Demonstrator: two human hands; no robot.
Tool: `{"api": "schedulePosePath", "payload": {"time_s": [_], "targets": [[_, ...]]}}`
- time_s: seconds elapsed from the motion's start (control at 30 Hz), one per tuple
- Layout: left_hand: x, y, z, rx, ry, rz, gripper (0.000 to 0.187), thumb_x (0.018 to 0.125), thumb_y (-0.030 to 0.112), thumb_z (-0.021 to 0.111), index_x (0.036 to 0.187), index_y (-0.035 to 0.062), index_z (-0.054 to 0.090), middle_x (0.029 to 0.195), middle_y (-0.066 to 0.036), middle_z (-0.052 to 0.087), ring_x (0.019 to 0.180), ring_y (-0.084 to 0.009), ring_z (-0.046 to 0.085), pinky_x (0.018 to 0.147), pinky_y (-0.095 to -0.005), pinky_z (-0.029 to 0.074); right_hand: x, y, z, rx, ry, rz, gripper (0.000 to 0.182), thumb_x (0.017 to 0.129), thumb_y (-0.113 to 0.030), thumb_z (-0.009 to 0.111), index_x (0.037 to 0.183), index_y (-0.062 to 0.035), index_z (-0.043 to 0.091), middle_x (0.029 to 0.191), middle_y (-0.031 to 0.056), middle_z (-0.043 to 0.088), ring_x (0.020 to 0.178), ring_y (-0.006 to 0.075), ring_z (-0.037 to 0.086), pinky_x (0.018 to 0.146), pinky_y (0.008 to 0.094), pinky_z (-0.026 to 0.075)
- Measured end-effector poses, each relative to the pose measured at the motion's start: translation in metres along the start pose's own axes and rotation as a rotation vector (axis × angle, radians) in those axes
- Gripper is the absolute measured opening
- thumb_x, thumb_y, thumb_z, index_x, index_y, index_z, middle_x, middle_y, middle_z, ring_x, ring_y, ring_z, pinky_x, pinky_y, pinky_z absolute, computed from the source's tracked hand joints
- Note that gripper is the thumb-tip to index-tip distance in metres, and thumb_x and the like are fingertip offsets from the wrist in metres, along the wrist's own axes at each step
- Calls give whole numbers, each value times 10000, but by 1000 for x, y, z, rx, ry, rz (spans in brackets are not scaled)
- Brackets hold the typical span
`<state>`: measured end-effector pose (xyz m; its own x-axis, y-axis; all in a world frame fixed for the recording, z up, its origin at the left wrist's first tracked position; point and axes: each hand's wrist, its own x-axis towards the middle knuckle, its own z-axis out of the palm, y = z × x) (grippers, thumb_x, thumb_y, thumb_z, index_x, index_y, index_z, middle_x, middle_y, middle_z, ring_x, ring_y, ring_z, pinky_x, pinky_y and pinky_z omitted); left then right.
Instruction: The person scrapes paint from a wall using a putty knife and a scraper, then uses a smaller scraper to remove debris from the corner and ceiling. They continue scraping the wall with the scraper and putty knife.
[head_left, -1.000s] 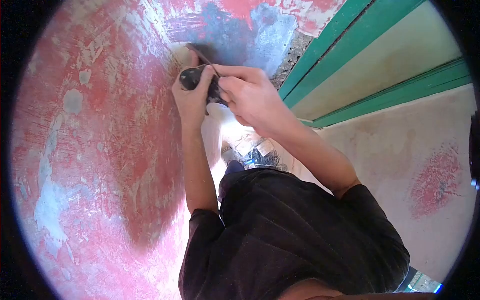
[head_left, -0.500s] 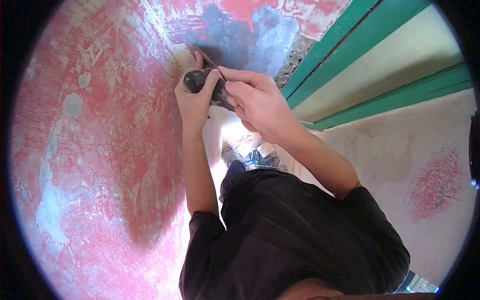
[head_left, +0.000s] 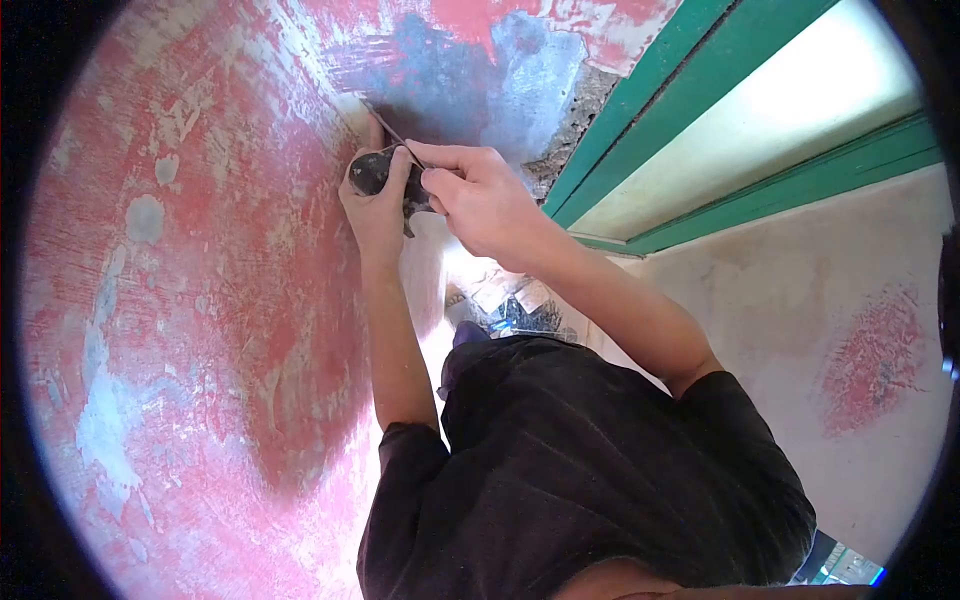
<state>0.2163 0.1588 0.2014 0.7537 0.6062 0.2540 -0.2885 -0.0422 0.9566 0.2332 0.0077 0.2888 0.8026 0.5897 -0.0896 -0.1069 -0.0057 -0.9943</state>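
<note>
My left hand (head_left: pixel 378 215) is closed round a dark, dusty tool (head_left: pixel 370 174) with a rounded black end, its thumb lying across the top. From the tool's upper side a thin dark edge (head_left: pixel 388 127) runs up and left to the wall; its exact kind I cannot make out. My right hand (head_left: pixel 480 205) grips the same tool from the right with bent fingers, partly hiding it. Both hands are close together against the painted wall (head_left: pixel 250 220), just below a grey-blue patch (head_left: pixel 450 85).
The wall has worn red and pinkish paint with pale spots. A green frame (head_left: pixel 640 110) with a pale panel (head_left: pixel 770 130) stands to the right, beside a broken, rough edge (head_left: pixel 570 140). Below lies a bright floor with scattered pieces (head_left: pixel 510 300).
Both hands and the tool have shifted slightly left and a little down in view. The grip looks the same. The panel on the right is brighter.
</note>
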Motion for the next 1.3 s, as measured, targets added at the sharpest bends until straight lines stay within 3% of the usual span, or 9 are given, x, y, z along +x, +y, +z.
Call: {"api": "schedulePosePath", "payload": {"time_s": [0.1,0.17,0.23,0.47,0.77,0.83,0.97,1.2,1.3], "targets": [[-12,-1,8,42,-2,6,195,903,164,783,876,28,646,820,6,627,728,-74,569,645,-250,464,-4,16,-23,-73,-69,39,413,979,-153,508,1347,-7,625,699,3,569,615,76,483,537,291,408],[-24,-18,11,58,-66,-49,232,882,173,798,936,-18,679,983,-73,685,792,-105,608,705,-272,495,4,92,-44,-373,-1,-477,418,990,-193,518,1362,-34,622,681,-2,563,583,73,476,519,286,397],[-50,-18,18,183,-134,-237,317,877,233,800,976,-52,704,1079,-145,745,853,-147,658,768,-311,529,-24,95,-65,-182,-23,129,434,989,-232,548,1345,4,623,642,2,547,548,83,472,500,287,387],[-134,-185,-13,226,-66,-520,440,1010,369,593,1076,-52,700,936,-158,719,849,-229,680,797,-405,529,-121,209,-121,-77,77,493,294,1018,-252,592,1090,21,673,676,10,594,440,47,426,395,237,307],[-124,-161,-3,-656,149,-967,465,1090,419,454,1203,-13,584,1041,-125,680,966,-242,675,916,-392,551,-136,188,-96,-395,171,-177,260,1055,-214,549,1099,20,653,727,58,642,594,69,553,536,275,445],[-122,-147,0,-800,126,-903,487,1100,428,412,1210,-19,572,1087,-143,681,1006,-264,683,952,-415,552,-131,241,-115,-781,-27,-162,257,1053,-214,543,1079,28,625,704,123,639,595,173,607,574,359,473],[-136,-167,3,-741,132,-846,510,1108,432,371,1213,-28,566,1116,-146,675,1023,-264,676,950,-414,549,-154,211,-110,-569,235,14,289,1028,-251,560,1055,34,595,754,268,629,718,441,645,680,470,488],[-169,-197,6,-664,121,-857,519,1099,463,385,1217,-8,568,1055,-131,687,947,-258,692,889,-412,572,-170,257,-132,-743,-57,-83,370,1037,-343,538,1018,13,637,797,276,659,742,468,664,667,523,497],[-193,-183,9,-526,223,-925,552,1083,504,408,1201,-6,580,1016,-119,686,889,-251,698,820,-418,586,-181,251,-146,-663,5,34,358,1012,-346,596,951,3,646,681,164,658,669,258,679,628,408,490]]}}
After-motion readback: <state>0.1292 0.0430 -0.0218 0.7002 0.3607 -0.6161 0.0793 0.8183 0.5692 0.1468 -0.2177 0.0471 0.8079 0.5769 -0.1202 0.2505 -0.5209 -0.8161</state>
